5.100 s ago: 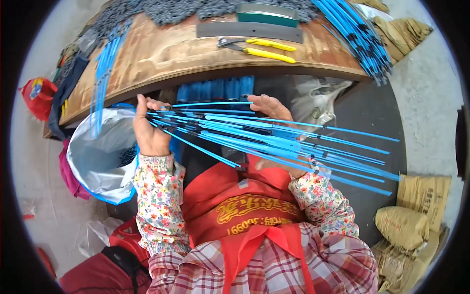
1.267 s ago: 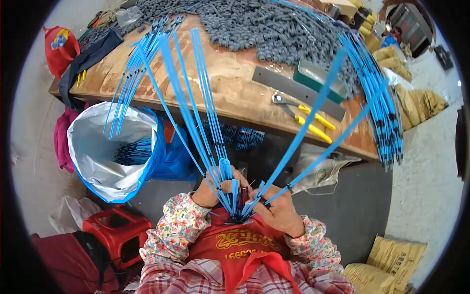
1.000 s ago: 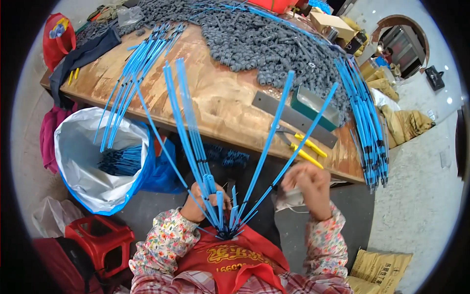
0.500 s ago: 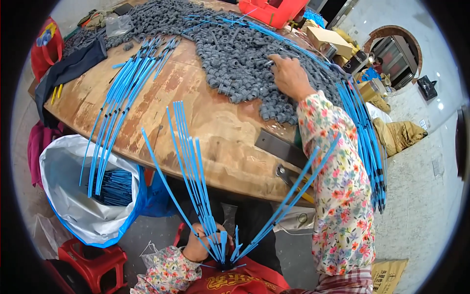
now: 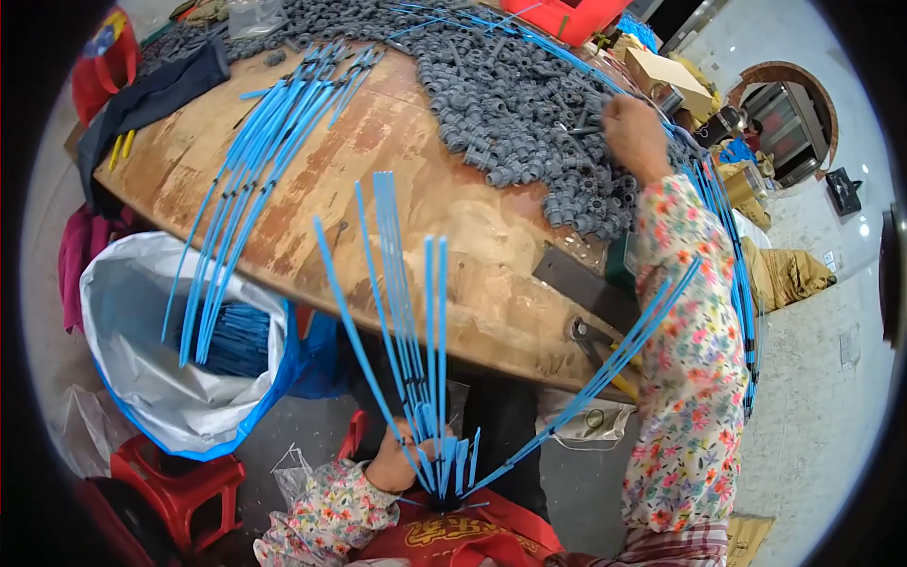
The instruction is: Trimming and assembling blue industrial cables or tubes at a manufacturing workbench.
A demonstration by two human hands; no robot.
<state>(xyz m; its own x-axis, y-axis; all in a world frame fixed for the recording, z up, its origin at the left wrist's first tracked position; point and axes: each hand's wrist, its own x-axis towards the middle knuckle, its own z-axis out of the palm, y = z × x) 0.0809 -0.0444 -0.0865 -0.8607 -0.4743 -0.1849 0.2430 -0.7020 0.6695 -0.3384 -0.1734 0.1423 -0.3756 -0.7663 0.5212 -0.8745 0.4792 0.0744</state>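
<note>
Low in front of my body, my left hand (image 5: 397,460) is closed round the base of a bundle of thin blue strips (image 5: 413,378), beside a red apron (image 5: 472,529). The strips fan upward to both sides, and several carry black bands near the bottom. My right hand (image 5: 635,139) reaches to the right side of a heap of grey pipe-like fittings (image 5: 515,113). Its fingers are curled in at the heap; whatever they grip is hidden. Both arms wear flowered sleeves.
On the wooden table (image 5: 312,189) lie more blue strips (image 5: 250,180), a dark metal plate (image 5: 581,283) and pliers (image 5: 590,340). An open white-lined sack (image 5: 123,321) holding blue pieces hangs at the left edge. A red stool (image 5: 184,491) stands below it; a carton (image 5: 666,80) sits far right.
My right hand has moved rightward along the heap and its fingers have curled in. My left hand stays low with the blue bundle. The whole view has shifted slightly.
</note>
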